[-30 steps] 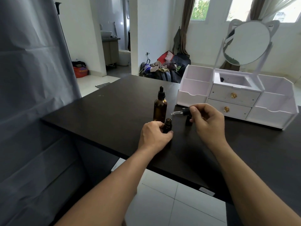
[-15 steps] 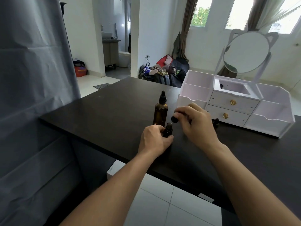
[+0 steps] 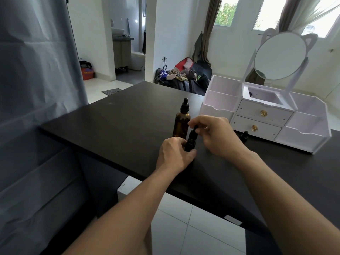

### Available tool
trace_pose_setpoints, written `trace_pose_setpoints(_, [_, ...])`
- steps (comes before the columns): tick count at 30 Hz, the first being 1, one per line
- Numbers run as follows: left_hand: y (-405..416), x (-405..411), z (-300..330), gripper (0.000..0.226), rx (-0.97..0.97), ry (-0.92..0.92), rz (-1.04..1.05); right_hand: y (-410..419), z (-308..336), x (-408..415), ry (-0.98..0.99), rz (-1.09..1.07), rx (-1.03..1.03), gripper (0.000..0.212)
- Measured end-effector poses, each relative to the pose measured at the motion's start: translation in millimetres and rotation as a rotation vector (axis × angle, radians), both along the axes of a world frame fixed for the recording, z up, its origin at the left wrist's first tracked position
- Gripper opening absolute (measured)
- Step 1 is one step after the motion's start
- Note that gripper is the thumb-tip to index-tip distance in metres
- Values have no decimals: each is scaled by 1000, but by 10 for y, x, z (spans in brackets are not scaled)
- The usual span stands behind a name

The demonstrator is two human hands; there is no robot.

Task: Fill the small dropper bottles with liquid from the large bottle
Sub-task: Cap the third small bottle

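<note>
Left grip (image 3: 173,153) round small bottle (image 3: 190,143), right grip (image 3: 214,134) pinching dropper cap (image 3: 194,130), lg bottle (image 3: 182,124) behind

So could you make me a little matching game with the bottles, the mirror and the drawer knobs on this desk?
Things:
1. large bottle
2. small dropper bottle
3. second small bottle
4. round mirror

States:
A. gripped by the left hand, cap pinched by the right hand
B. atop the white organizer
C. amber, standing capped behind the hands
D. standing untouched before the gold-knobbed drawers

Pairs: 1-C, 2-A, 3-D, 4-B
</note>
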State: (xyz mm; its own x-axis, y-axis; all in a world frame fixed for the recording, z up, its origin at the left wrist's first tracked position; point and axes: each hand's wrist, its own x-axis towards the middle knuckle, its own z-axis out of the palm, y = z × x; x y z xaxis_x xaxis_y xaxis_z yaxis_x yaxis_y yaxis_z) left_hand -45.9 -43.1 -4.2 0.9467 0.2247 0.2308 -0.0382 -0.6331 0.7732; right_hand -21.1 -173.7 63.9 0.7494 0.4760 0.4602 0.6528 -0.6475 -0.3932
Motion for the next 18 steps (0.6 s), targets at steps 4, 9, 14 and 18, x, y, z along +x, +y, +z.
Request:
trace_pose_setpoints(4, [-1, -2, -2, 33, -3, -12, 8, 13, 21, -5, 18, -1, -17, 33])
trace_pose_setpoints(9, [0, -2, -6, 35, 3, -21, 7, 24, 19, 13, 33, 7, -104, 32])
trace_pose_setpoints(14, [4, 7, -12, 30, 8, -9, -1, 13, 11, 71, -34, -13, -169, 14])
trace_pose_setpoints(18, [12, 8, -20, 30, 0, 0, -19, 18, 61, 80, -32, -27, -223, 17])
